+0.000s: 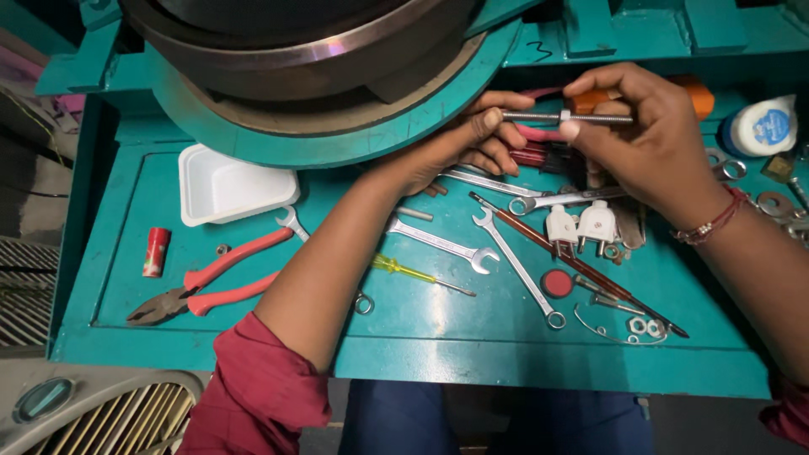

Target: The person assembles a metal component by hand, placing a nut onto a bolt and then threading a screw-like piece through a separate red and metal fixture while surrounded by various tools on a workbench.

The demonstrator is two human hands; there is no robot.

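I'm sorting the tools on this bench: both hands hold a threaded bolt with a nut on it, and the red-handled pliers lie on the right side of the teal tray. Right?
Not quite. The head view shows the red-handled pliers on the left side of the teal tray, below the white plastic container. The rest holds: the left hand and right hand hold the threaded bolt with its nut.

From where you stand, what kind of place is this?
Most likely a repair or machine workshop. A teal metal workbench is strewn with spanners and red-handled pliers, and a big round machine part sits at the back. The left hand and right hand hold a threaded bolt.
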